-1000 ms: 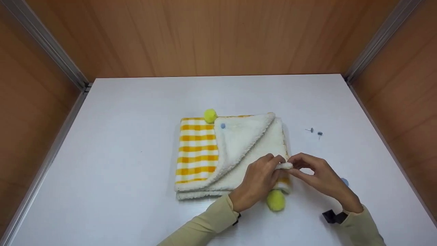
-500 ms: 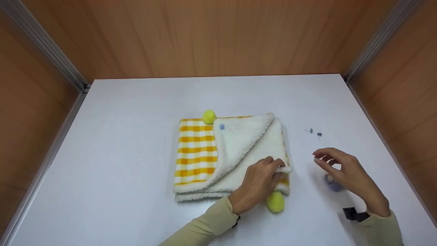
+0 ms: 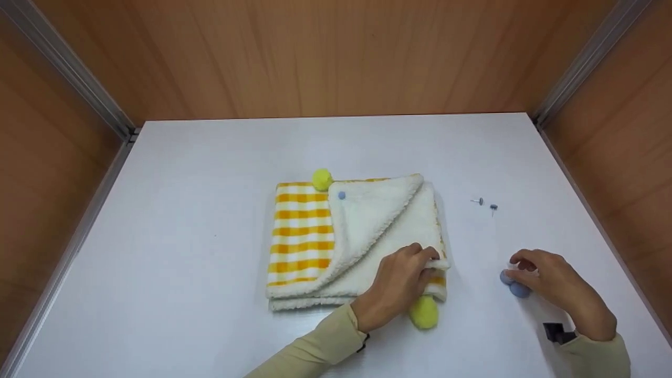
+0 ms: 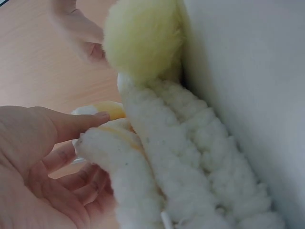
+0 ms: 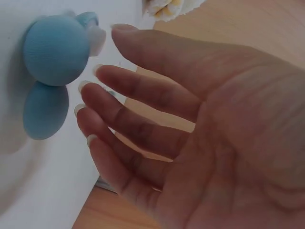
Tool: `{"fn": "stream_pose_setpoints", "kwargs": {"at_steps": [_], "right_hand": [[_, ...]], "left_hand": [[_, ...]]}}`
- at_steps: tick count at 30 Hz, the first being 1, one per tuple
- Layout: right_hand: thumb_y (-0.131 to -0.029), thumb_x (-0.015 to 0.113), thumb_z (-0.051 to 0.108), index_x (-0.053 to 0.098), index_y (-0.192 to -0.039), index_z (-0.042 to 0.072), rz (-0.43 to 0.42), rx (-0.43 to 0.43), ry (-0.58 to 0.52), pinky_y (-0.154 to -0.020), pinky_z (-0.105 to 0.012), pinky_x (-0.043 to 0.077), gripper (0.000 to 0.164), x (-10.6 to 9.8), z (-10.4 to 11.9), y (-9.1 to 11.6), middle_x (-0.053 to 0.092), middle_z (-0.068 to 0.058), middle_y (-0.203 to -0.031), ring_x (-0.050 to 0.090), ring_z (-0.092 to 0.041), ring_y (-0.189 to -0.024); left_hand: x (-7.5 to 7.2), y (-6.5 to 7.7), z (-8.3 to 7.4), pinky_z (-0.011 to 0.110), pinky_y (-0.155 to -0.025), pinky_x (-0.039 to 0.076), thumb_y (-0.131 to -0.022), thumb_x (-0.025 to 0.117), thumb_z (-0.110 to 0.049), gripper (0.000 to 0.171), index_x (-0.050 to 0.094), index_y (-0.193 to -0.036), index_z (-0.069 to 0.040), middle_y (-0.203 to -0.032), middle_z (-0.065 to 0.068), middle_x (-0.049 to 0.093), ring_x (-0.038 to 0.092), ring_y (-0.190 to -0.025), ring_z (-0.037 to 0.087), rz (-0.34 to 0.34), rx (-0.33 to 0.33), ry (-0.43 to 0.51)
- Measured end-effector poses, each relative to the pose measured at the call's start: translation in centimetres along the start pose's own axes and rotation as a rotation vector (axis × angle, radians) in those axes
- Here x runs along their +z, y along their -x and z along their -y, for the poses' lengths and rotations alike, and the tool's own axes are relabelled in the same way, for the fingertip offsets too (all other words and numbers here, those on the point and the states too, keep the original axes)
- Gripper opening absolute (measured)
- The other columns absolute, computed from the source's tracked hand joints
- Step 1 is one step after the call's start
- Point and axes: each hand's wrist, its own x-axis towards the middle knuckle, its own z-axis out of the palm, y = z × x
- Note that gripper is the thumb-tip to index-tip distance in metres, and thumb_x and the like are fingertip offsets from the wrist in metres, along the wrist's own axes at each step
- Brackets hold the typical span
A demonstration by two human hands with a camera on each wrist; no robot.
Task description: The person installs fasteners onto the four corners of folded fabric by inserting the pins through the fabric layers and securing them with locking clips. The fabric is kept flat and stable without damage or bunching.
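Note:
A folded blanket, yellow-and-white checked with white fleece lining, lies on the white table. My left hand pinches its turned-up lower right corner; in the left wrist view the thumb lies on the fleece edge. Beside that corner hangs a yellow pompom. Over at the right, my right hand has loosely bent fingers, with nothing between thumb and fingertips. Just off those fingertips sit blue round-topped caps; in the right wrist view, a white part shows behind the largest one.
Two small pins with grey heads lie right of the blanket. A blue round button-like piece sits on the upper fleece flap, near another yellow pompom. Wooden panels stand around the table's back and sides.
My right hand has left the blanket corner and moved right and down to the blue caps. My left hand stays on the corner.

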Motion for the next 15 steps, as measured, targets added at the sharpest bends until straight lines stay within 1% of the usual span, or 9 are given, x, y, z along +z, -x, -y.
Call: {"fn": "stream_pose_setpoints", "kwargs": {"at_steps": [1,4,8,12,15], "right_hand": [[-0.093,0.077,0.019,0.069,-0.107,-0.001,0.007,-0.001,-0.001,-0.078,-0.047,0.05,0.025,0.0,-0.05,-0.05,0.068,-0.008,-0.095,0.062,-0.032,-0.093],[-0.094,0.076,0.02,0.07,-0.104,0.002,0.025,-0.008,-0.005,-0.081,-0.048,0.05,0.021,0.12,0.0,-0.13,0.069,-0.005,-0.095,0.062,-0.031,-0.094],[-0.095,0.075,0.019,0.072,-0.103,0.004,0.054,-0.036,-0.021,-0.083,-0.044,0.05,0.018,0.33,0.21,-0.21,0.071,-0.002,-0.097,0.063,-0.027,-0.095],[-0.095,0.075,0.019,0.073,-0.102,0.004,0.08,-0.049,-0.029,-0.081,-0.038,0.051,0.017,0.43,0.31,-0.32,0.07,0.0,-0.096,0.062,-0.022,-0.092],[-0.095,0.075,0.019,0.072,-0.101,0.005,0.087,-0.057,-0.03,-0.079,-0.036,0.052,0.015,0.34,0.47,-0.45,0.07,0.0,-0.096,0.062,-0.02,-0.09]], "left_hand": [[-0.02,0.0,0.01,0.015,-0.063,0.047,-0.092,0.078,-0.014,0.012,0.073,-0.103,-0.013,-0.087,0.0,0.065,0.063,-0.075,0.009,-0.002,0.002,-0.001],[0.0,0.0,0.07,0.016,-0.062,0.047,-0.092,0.079,-0.014,0.012,0.073,-0.102,-0.014,-0.086,-0.001,0.065,0.063,-0.074,0.009,-0.01,0.004,-0.015],[0.04,0.02,0.05,0.016,-0.061,0.046,-0.091,0.08,-0.014,0.013,0.072,-0.101,-0.014,-0.084,-0.001,0.063,0.062,-0.072,0.009,-0.012,0.006,-0.031],[0.12,0.04,0.02,0.016,-0.061,0.046,-0.091,0.08,-0.014,0.013,0.072,-0.101,-0.014,-0.084,-0.001,0.064,0.062,-0.072,0.009,-0.017,0.014,-0.03],[0.15,0.03,0.03,0.016,-0.061,0.047,-0.091,0.08,-0.014,0.013,0.073,-0.101,-0.014,-0.084,-0.001,0.065,0.063,-0.073,0.009,-0.02,0.015,-0.03]]}}
